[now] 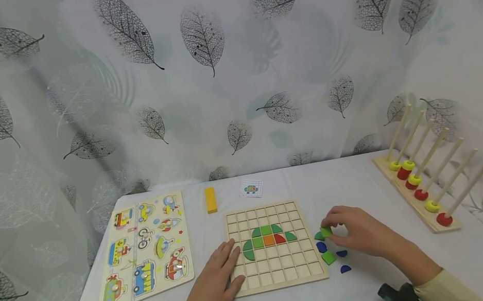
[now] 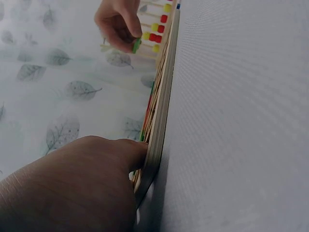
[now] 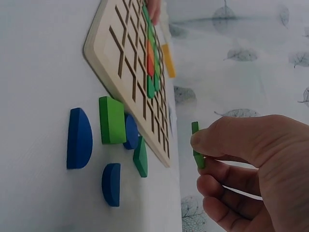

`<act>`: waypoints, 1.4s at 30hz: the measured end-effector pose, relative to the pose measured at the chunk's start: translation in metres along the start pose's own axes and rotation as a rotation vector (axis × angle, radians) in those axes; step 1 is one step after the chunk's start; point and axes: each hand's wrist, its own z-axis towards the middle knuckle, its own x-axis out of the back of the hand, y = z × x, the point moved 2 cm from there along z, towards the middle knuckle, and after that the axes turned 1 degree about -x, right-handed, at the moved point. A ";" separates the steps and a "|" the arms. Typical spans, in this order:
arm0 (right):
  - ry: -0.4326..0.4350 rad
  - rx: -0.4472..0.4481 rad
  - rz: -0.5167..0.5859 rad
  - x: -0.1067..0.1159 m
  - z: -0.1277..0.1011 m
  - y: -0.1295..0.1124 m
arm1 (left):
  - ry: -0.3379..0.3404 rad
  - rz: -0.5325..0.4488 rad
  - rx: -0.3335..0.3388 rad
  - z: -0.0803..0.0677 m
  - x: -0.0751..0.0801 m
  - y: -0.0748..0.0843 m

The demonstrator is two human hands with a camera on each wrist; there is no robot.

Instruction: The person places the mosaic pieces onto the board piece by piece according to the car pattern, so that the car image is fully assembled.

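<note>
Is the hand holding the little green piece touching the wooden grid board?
Apart. The right wrist view shows the right hand pinching a flat green wooden piece in the air, a clear gap away from the wooden grid board.

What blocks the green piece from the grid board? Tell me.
Nothing visible does. The right hand pinches the green piece just off the board's right edge, lifted above the table in the right wrist view. The loose blue and green pieces lie nearer the person, and many cells are empty.
</note>
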 end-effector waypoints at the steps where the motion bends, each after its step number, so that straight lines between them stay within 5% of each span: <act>1: 0.002 0.003 0.000 0.000 0.001 -0.001 | 0.001 -0.001 0.000 0.000 0.000 0.000; 25: 0.063 0.234 0.041 -0.013 0.026 -0.043 | -0.010 0.008 0.000 0.001 0.000 0.001; 42: 0.027 0.267 0.069 -0.021 0.040 -0.068 | -0.004 -0.006 -0.004 0.000 0.001 -0.001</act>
